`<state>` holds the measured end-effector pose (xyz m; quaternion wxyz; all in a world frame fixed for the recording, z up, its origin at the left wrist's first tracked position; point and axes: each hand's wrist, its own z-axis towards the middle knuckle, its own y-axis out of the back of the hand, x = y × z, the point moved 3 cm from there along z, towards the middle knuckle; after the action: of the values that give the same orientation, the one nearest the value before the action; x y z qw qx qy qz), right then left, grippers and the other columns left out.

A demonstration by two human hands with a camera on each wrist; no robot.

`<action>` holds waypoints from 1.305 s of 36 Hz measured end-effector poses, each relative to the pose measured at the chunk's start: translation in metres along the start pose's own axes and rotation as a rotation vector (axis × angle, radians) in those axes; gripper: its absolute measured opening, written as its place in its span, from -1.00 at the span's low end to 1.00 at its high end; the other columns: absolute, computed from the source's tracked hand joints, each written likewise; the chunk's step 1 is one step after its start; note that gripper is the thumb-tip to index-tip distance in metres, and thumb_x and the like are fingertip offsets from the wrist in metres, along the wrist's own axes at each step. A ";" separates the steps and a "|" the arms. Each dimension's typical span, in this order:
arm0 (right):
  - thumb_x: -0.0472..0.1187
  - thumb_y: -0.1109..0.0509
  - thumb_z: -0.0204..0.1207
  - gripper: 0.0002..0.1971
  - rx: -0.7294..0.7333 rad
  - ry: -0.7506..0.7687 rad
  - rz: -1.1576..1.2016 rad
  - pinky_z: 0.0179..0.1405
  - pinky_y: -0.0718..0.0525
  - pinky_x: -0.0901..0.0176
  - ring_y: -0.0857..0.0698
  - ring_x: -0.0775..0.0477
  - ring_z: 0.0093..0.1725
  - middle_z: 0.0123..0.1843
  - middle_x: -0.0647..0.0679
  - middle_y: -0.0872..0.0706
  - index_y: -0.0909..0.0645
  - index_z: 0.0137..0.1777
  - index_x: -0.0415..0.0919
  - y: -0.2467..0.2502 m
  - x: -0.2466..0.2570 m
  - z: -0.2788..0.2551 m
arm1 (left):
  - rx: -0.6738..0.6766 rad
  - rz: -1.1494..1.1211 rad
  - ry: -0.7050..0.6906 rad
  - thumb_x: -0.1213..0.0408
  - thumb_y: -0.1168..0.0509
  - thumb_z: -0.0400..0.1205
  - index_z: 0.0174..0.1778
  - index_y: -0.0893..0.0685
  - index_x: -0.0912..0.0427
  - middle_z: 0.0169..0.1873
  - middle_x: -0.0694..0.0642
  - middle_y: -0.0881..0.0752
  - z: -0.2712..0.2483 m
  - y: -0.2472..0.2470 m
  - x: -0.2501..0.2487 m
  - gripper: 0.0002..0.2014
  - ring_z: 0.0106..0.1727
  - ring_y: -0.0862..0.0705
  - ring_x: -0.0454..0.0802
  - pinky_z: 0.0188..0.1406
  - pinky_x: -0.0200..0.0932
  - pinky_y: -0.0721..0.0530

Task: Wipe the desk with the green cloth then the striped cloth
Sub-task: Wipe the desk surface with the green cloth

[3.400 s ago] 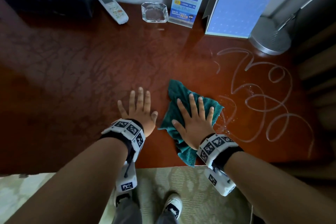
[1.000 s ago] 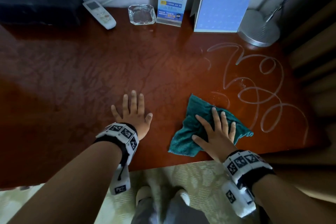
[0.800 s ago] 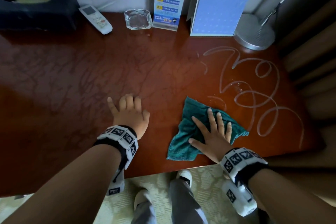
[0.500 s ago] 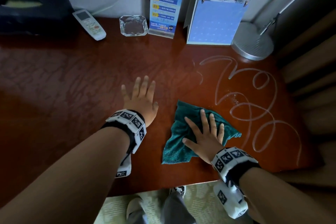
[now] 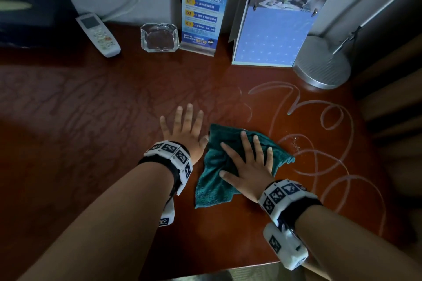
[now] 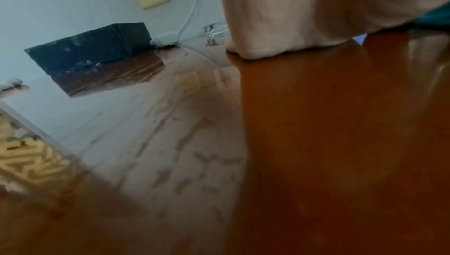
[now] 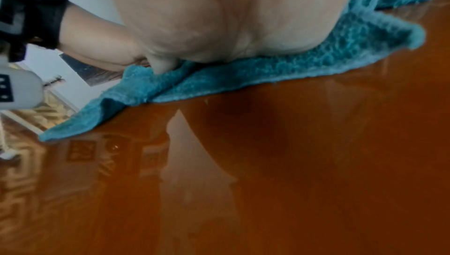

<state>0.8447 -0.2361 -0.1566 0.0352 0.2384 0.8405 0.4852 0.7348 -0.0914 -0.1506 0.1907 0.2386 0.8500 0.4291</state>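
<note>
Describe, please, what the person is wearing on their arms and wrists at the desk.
Both forearms are bare, with no sleeves. The left wrist band and right wrist band are white blocks printed with black square markers over black straps; a white camera unit with another marker hangs below the right wrist.

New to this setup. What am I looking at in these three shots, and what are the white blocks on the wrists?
No machine here: a person with bare hands, wearing a camera on the head and one on each wrist; the white blocks appear to be those wrist cameras. The wide shot is from the head, looking down at a glossy brown desk. The other two look along each palm from just above the wood. The right hand presses flat on a green cloth; nothing is gripped. The left hand rests flat on the bare desk beside it. At the back stand a remote, a glass ashtray, a blue sign, a calendar and a lamp base. Pale looping smears lie to the right of the cloth.
</note>
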 end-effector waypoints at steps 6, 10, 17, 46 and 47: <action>0.51 0.16 0.44 -0.32 -0.006 -0.048 -0.001 0.48 0.47 -0.37 0.55 -0.17 0.58 0.58 0.12 0.61 0.35 0.52 0.52 0.018 0.005 0.018 | 0.010 -0.011 -0.006 -0.10 0.30 0.72 0.56 0.50 -0.04 0.52 0.03 0.59 0.001 0.000 0.000 -0.38 0.56 0.54 0.11 0.47 0.40 0.42; 0.40 0.01 0.56 -0.34 -0.003 -0.094 0.047 0.48 0.48 -0.36 0.55 -0.17 0.57 0.60 0.09 0.58 0.29 0.55 0.49 0.029 0.009 0.031 | 0.016 -0.008 0.001 -0.09 0.27 0.72 0.57 0.49 -0.05 0.53 0.03 0.58 0.001 0.001 0.000 -0.38 0.57 0.53 0.10 0.46 0.39 0.42; 0.39 0.00 0.56 -0.34 -0.008 -0.166 0.080 0.49 0.44 -0.36 0.50 -0.19 0.60 0.62 0.06 0.55 0.26 0.56 0.48 0.048 0.014 0.060 | 0.043 -0.005 -0.007 -0.10 0.28 0.72 0.55 0.52 -0.05 0.52 0.02 0.59 0.000 0.004 0.000 -0.38 0.56 0.54 0.10 0.47 0.40 0.41; -0.10 -0.14 0.71 -0.42 -0.113 0.386 -0.293 0.59 -0.19 -0.11 -0.06 -0.15 0.65 0.72 -0.01 0.08 -0.04 0.68 0.06 0.131 -0.046 0.103 | 0.018 -0.011 0.006 -0.20 0.30 0.69 0.50 0.55 -0.13 0.53 -0.04 0.57 0.006 -0.001 0.003 -0.37 0.57 0.53 0.06 0.45 0.41 0.42; -0.06 -0.13 0.71 -0.39 -0.090 0.433 -0.325 0.63 -0.09 -0.09 0.05 -0.11 0.67 0.72 0.01 0.18 0.05 0.69 0.06 0.130 -0.048 0.107 | 0.010 -0.009 0.008 -0.20 0.30 0.69 0.51 0.54 -0.13 0.54 -0.04 0.56 0.006 -0.001 0.003 -0.37 0.57 0.52 0.06 0.46 0.41 0.42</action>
<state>0.9654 -0.1178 -0.1131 -0.0573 -0.0108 0.8334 0.5496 0.7355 -0.0870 -0.1553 0.1881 0.2340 0.8541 0.4248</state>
